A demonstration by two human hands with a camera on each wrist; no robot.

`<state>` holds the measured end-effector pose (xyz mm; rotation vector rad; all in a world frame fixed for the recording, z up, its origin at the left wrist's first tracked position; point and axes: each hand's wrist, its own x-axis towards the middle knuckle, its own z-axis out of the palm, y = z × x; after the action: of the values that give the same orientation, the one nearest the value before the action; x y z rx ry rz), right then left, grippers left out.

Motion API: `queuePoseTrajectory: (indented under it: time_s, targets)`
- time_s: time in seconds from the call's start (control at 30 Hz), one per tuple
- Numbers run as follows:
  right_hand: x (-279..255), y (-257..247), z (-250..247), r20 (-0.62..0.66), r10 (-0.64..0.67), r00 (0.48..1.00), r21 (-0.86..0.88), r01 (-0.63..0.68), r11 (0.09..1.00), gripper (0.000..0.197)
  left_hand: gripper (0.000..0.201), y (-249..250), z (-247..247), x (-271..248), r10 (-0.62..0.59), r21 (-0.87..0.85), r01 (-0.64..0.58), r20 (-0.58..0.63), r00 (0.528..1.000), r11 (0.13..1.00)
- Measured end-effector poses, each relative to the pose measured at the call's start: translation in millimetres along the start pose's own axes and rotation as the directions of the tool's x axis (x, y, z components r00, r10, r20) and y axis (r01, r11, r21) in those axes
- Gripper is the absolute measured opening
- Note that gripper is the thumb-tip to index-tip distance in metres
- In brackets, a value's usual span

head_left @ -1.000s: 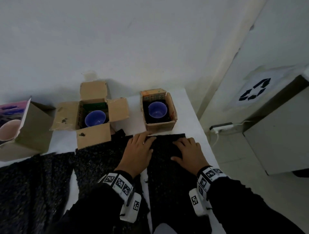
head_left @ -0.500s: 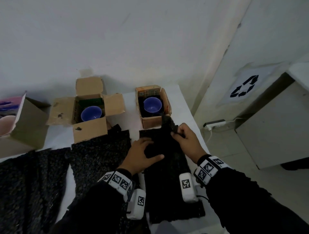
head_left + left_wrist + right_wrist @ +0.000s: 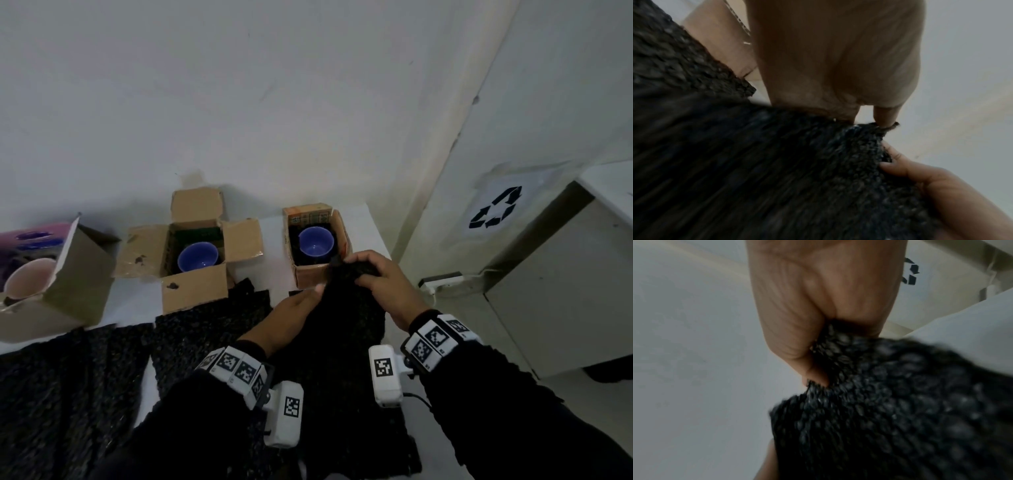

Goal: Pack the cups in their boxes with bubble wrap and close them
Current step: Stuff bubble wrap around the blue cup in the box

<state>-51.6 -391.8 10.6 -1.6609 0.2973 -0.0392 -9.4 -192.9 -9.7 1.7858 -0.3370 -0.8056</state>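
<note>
Both hands bunch black bubble wrap (image 3: pixel 346 308) beside right box (image 3: pixel 317 275): right hand (image 3: pixel 387 287) fisted on edge, left hand (image 3: pixel 291 318) pinching. Best: gather evenly, tuck around blue cup (image 3: pixel 315 241).

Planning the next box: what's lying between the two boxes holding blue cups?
Head view: only bare white table between the open-flapped box and the smaller box.
</note>
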Motion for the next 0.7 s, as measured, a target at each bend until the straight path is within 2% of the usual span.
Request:
queuePoseTrajectory:
  time_s: [0.03,0.07,0.1,0.17,0.23,0.3,0.37,0.43,0.47,0.53,0.6,0.67,0.7]
  targets:
    - [1,-3,3,0.058,-0.008,0.998,0.011,0.008,1.0,0.041,0.032,5,-1,2,0.029,-0.078,-0.03,-0.01,1.0,0.997]
    - [2,-6,7,0.089,-0.015,0.996,0.032,0.012,0.999,0.042,0.031,10,-1,3,0.046,-0.135,-0.048,-0.021,0.999,0.99]
    - [4,-6,12,0.074,-0.031,0.997,0.045,0.028,0.999,0.041,0.032,14,1,5,0.057,-0.165,-0.062,-0.036,0.998,0.984]
    - [5,-6,21,-0.046,-0.069,0.997,0.07,0.072,0.995,0.039,0.029,19,4,8,0.093,-0.18,-0.111,-0.106,0.99,0.977]
    - [3,-9,28,-0.083,0.013,0.996,0.233,0.007,0.972,0.043,0.026,24,5,10,0.112,-0.266,-0.163,-0.199,0.974,0.95]
    - [-2,-10,32,0.085,0.13,0.988,0.441,-0.155,0.884,0.049,0.027,30,3,10,0.115,-0.343,-0.211,-0.28,0.953,0.915]
    - [-8,-6,32,0.229,0.128,0.965,0.424,-0.218,0.879,0.044,0.026,34,0,12,0.114,-0.333,-0.252,-0.382,0.917,0.909]
    - [-12,-3,32,0.22,0.144,0.965,0.331,-0.213,0.919,0.036,0.026,37,-4,15,0.101,-0.306,-0.258,-0.448,0.888,0.916]
    - [-13,-3,33,0.177,0.168,0.97,0.33,-0.219,0.918,0.032,0.028,37,-5,16,0.074,-0.31,-0.232,-0.447,0.892,0.922]
    - [-11,-3,32,0.092,0.216,0.972,0.434,-0.234,0.87,0.028,0.035,38,-3,16,-0.013,-0.392,-0.137,-0.356,0.934,0.91]
    - [-7,-8,33,0.041,0.259,0.965,0.554,-0.238,0.798,0.027,0.045,34,3,14,-0.052,-0.492,-0.037,-0.166,0.985,0.87]
    - [-2,-10,34,0.001,0.299,0.954,0.63,-0.233,0.741,0.027,0.042,25,14,8,-0.041,-0.491,0.042,0.013,0.999,0.87]
    - [1,-10,33,-0.027,0.32,0.947,0.656,-0.225,0.72,0.027,0.038,21,18,5,-0.065,-0.443,0.079,0.047,0.997,0.893]
